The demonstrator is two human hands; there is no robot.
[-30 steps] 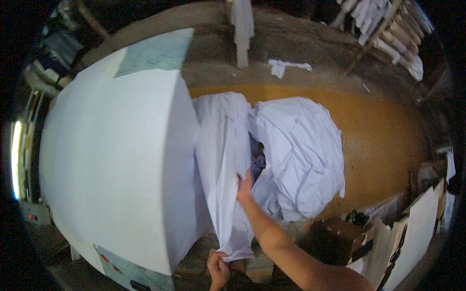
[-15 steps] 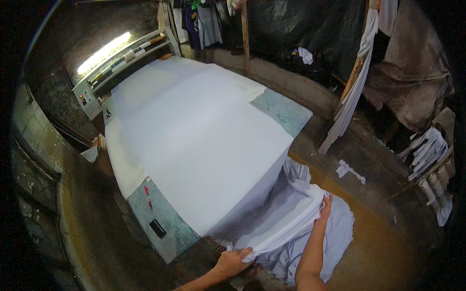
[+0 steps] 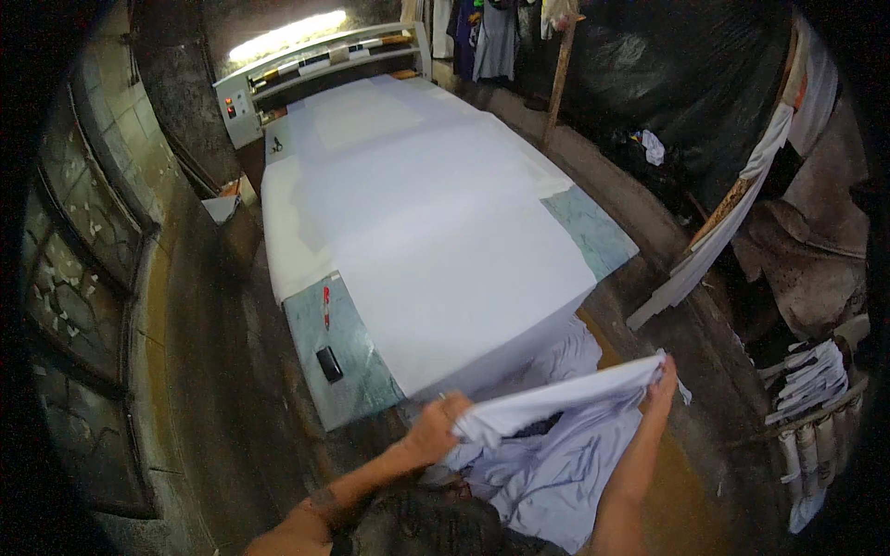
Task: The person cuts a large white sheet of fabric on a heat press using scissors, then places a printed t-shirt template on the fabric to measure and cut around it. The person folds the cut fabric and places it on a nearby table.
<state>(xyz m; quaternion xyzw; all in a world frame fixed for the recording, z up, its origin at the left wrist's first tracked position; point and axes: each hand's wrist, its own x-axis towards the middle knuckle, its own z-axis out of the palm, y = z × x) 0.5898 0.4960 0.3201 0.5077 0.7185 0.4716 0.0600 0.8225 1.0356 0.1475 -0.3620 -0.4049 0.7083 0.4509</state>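
Note:
Between my two hands a band of white fabric (image 3: 565, 389) is stretched in front of the table's near edge. My left hand (image 3: 439, 428) is closed round its left end, and my right hand (image 3: 661, 382) grips its right end, farther out and a little higher. Below, more of this fabric hangs in loose folds toward the floor. A long white sheet of the cloth (image 3: 445, 241) lies flat along the table and drops over the near edge. The fingertips of both hands are partly hidden or blurred.
On the green marbled tabletop (image 3: 357, 385) lie a black oblong object (image 3: 329, 364) and a red marker (image 3: 325, 309). Scissors (image 3: 277, 145) rest near a roller machine (image 3: 324, 60) at the far end. A wooden post with cloth (image 3: 732, 208) leans at right, near stacked fabric pieces (image 3: 811, 380).
Both hands have risen, lifting the stretched fabric band higher and pulling it tauter. The view has shifted, so the table sits farther right in the picture.

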